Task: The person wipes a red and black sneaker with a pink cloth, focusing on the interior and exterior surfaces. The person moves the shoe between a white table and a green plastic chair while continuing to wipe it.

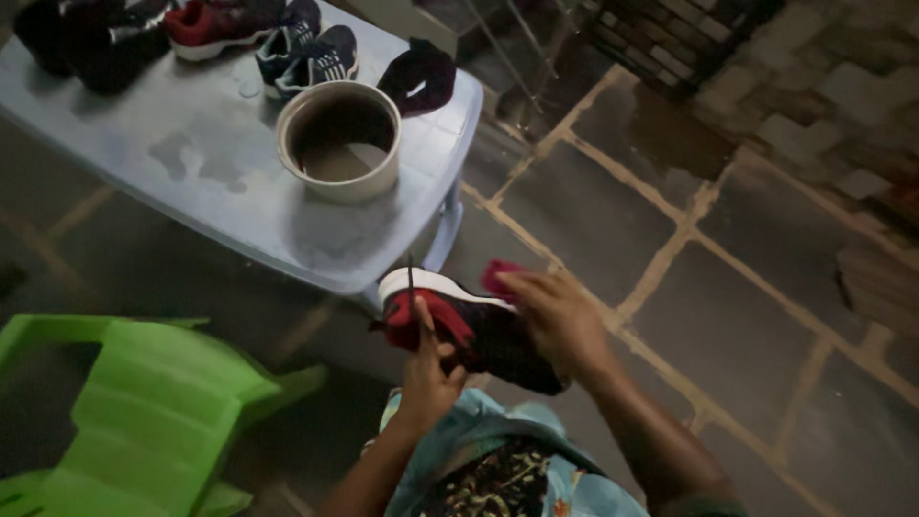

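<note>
I hold a red and black sneaker (469,325) with a white sole over my lap, just below the table's corner. My left hand (428,369) grips its red toe end from underneath, thumb up beside a dark lace. My right hand (555,321) lies over the shoe's heel side, fingers curled on it, next to a pink-red piece (498,278) whose nature I cannot tell.
A pale blue plastic table (191,153) holds a round grey bucket (338,139), a pair of navy sneakers (306,53), a red sneaker (215,24) and dark shoes. A green plastic chair (144,412) stands at lower left. The floor is wet stone paving (718,239).
</note>
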